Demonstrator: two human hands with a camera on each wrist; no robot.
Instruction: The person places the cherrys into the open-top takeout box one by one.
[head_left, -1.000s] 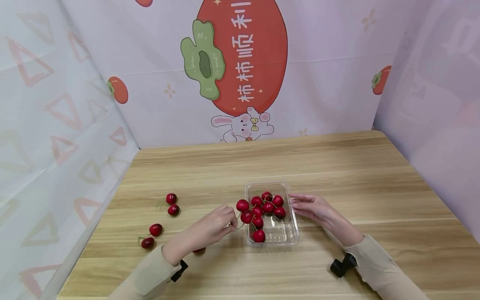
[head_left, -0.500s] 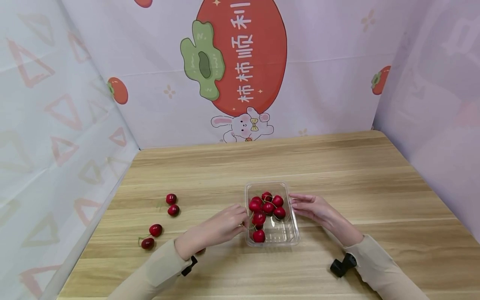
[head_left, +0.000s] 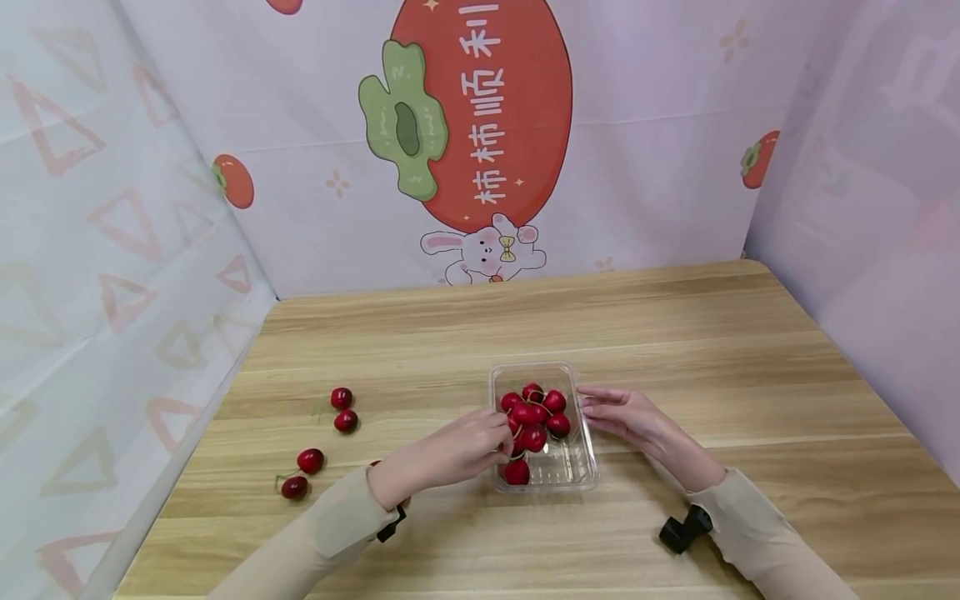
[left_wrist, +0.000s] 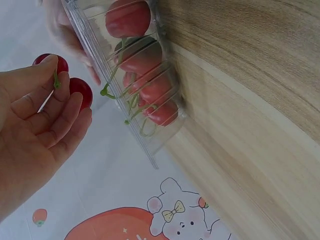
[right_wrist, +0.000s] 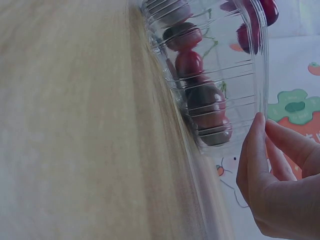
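My left hand [head_left: 476,446] pinches the green stems of a pair of dark red cherries [left_wrist: 82,92]. In the head view these hang over the left side of a clear plastic box [head_left: 570,467]. Several other cherries [head_left: 558,426] lie inside the box, with stems attached. At the box's right side is my right hand [head_left: 626,421]; in the right wrist view its fingertips [right_wrist: 258,119] meet at the rim, seemingly one on each side of it. My left fingers partly hide the held cherries in the head view.
Two cherry pairs lie on the wooden table at left, one farther back [head_left: 343,408] and one nearer [head_left: 302,473]. Another cherry [head_left: 375,463] is mostly hidden behind the left forearm. Printed cloth walls [head_left: 637,167] stand around the table's back and sides.
My left hand has moved right, carrying the pair of cherries from the box's left edge to over the fruit inside. The right hand and box have stayed in place.
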